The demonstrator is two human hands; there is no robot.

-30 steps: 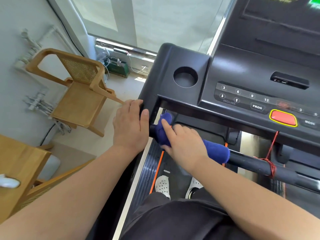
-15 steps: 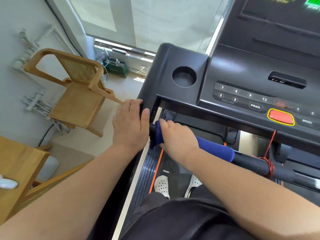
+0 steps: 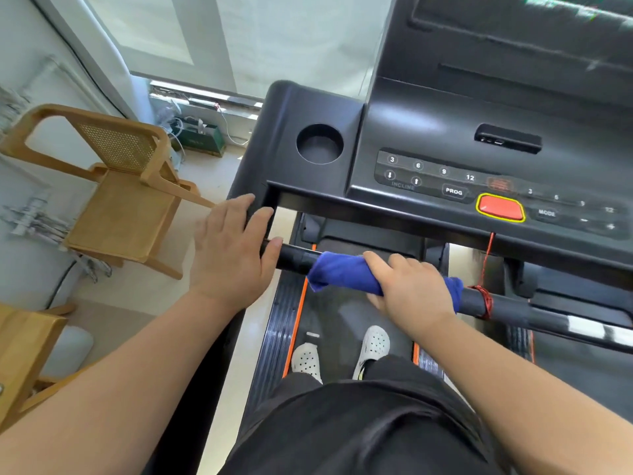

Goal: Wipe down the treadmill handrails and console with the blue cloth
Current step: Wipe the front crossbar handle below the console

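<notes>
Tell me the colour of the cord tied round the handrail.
The cord is red; head view shows it best.

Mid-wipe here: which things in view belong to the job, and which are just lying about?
Job: blue cloth, handrail bar, console, right hand, left hand.
Lying about: wooden chair, green box, wooden table.

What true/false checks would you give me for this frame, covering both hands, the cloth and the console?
1. The right hand grips the blue cloth around the handrail. True.
2. The left hand holds a second cloth. False: it holds nothing and rests open at the left corner of the console.
3. The cup holder contains a bottle. False: it is empty.
4. A red cord is wound round the handrail, right of the cloth. True.
</notes>
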